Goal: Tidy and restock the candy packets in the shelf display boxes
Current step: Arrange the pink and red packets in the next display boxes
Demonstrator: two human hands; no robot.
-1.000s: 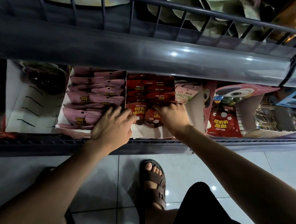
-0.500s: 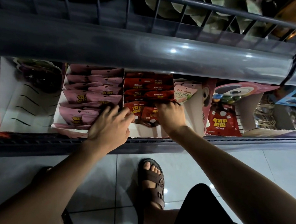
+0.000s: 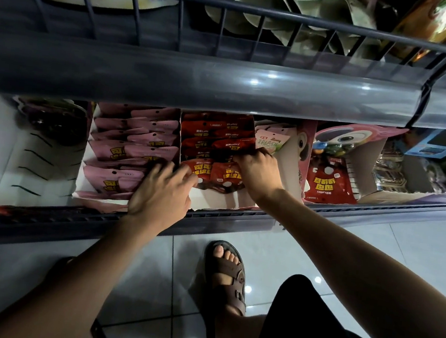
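So that the row may stand upright, glossy red candy packets [image 3: 225, 174] in the middle white cardboard display box [image 3: 213, 201] are gripped by the right hand [image 3: 260, 172] and steadied by the spread-fingered left hand [image 3: 162, 194].

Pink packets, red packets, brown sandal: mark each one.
Pink packets [image 3: 135, 151], head view, middle packet's face.
Red packets [image 3: 219, 142], head view, rear packet's header.
Brown sandal [image 3: 226, 269], head view, front strap.

Glossy red plastic packets [image 3: 225, 173] under the fingers [image 3: 247, 161]; matt pink packets [image 3: 132, 154] just left of them. The cardboard box [image 3: 213, 199] is dull, the plastic shelf rail [image 3: 225, 83] above shiny.
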